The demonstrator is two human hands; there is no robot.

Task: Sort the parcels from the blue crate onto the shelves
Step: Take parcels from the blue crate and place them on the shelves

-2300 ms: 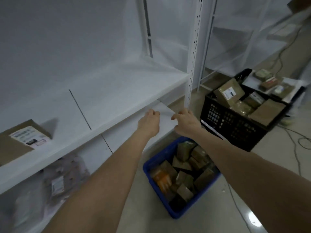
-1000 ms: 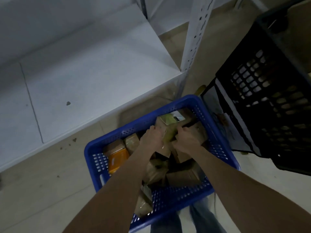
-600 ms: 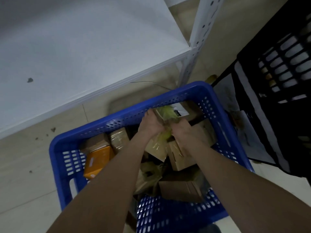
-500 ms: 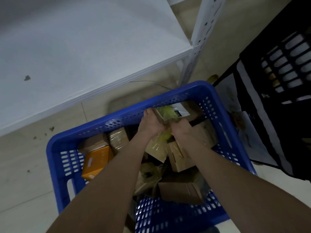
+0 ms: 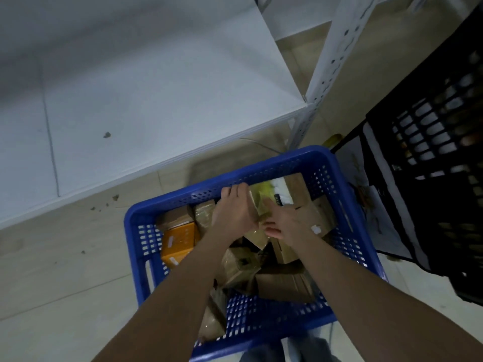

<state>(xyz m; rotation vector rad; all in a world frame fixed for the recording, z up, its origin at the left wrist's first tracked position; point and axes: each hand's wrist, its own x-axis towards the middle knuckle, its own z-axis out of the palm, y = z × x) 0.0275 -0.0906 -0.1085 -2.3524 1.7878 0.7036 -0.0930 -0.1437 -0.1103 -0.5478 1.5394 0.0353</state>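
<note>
Head camera, looking steeply down. Both of my operator's arms reach into the blue crate [image 5: 261, 169], which stands on the pale floor [image 5: 65, 270] just near of a low white shelf [image 5: 156, 87].

A little over two seconds ago both hands were up at the edge of a shelf. Now they are down inside the crate. Against half a second ago, the crate and hands sit lower in the picture and more of the shelf top shows, but the grasp looks the same.

The left hand [image 5: 234, 212] is wrapped round the left side of a yellow-green parcel [image 5: 261, 202], fingers curled over it, with the fingertips close to the crate's far rim. The right hand [image 5: 285, 223] holds the parcel's near right corner, thumb across the near end. Its fingertips are hard to make out.

The parcel lies at the far side of the crate, on top of the other parcels. Its long axis runs near to far, leaning a little right. A white label sits on its far end, with a small dark patch of print beside it, too small to read.

Brown cardboard boxes [image 5: 285, 286] fill the middle and right of the crate. One carries a small blank-looking white sticker. An orange box [image 5: 179, 240] lies at the left.

A black crate [image 5: 431, 165] stands just right of the blue one. A perforated white shelf post [image 5: 321, 74] rises at the shelf's right corner.
</note>
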